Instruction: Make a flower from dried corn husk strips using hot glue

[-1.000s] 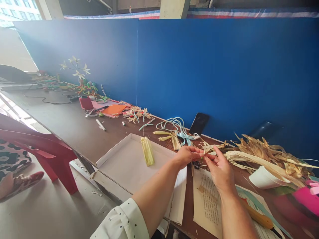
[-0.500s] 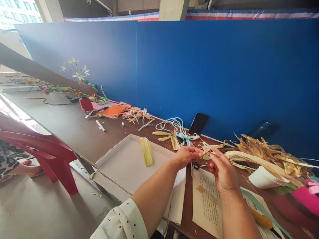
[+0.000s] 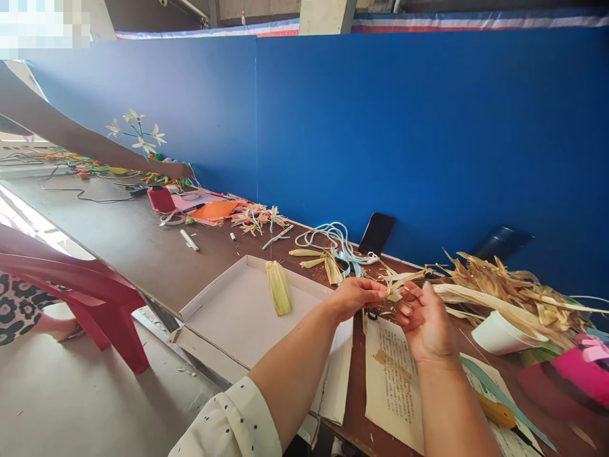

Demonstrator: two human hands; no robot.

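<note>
My left hand point(image 3: 356, 297) pinches a small pale piece of corn husk point(image 3: 392, 292) between thumb and fingertips. Close to its right side is my right hand point(image 3: 425, 320), palm turned partly up, with fingers loosely bent and apart; its fingertips are near the husk. Nothing I can make out lies in that hand. Below the fingers, black scissors point(image 3: 373, 313) show only in part. A wider yellow-green husk strip point(image 3: 278, 289) rests in the white box lid point(image 3: 223, 330), left of my hands.
Dried husks point(image 3: 504, 285) are heaped at right beside a tipped white cup point(image 3: 499, 335). A phone point(image 3: 377, 233) leans on the blue partition point(image 3: 404, 127). Written paper point(image 3: 392, 387) and a yellow-handled tool point(image 3: 495, 409) lie in front. Another person's arm point(image 3: 118, 154) reaches over the table's far left.
My right hand has turned its palm upward and its fingers have spread. My left hand keeps its pinch on the husk. The other person's arm has reached lower and their hand now shows.
</note>
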